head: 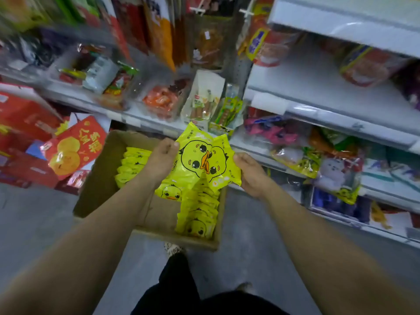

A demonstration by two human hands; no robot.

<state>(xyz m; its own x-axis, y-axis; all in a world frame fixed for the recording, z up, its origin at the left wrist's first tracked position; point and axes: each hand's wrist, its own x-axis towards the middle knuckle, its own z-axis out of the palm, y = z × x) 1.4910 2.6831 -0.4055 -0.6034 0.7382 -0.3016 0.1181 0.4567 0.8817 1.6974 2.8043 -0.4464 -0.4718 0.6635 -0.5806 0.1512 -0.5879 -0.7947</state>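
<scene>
Bare forearms, two: left forearm (pixel 91 235) rising from the bottom-left corner, right forearm (pixel 318 246) from the bottom-right, both stretched forward and converging over the box. Left hand (pixel 162 159), back toward the camera, pinching the left edge of the left duck packet (pixel 193 155): thumb on the printed face, fingers hidden behind. Right hand (pixel 251 173), knuckles turned outward, pinching the right edge of the right duck packet (pixel 223 164): thumb on the face, fingers curled behind. Both packets yellow, glossy, cartoon-duck print, held upright and tilted toward each other, inner edges overlapping, raised above the far end of the cardboard box (pixel 100 178) and in front of the lower shelf edge. Inside the box: loose packet (pixel 170 192) lying flat, face up, just below the held pair; right row of packets (pixel 200 212) standing on edge along the right wall; left row of packets (pixel 131 167) standing on edge near the left wall, partly behind the left wrist. Box open-topped, on the grey floor (pixel 34 212). Just beside the box's near edge: shoe (pixel 173 247), toe only; below it, dark trousers (pixel 177 292). Left of the box: red bag (pixel 75 146) with gold print, leaning among red cartons. Behind and to the right: white shelves (pixel 318 105) stocked with assorted snack bags, much of it blurred.
</scene>
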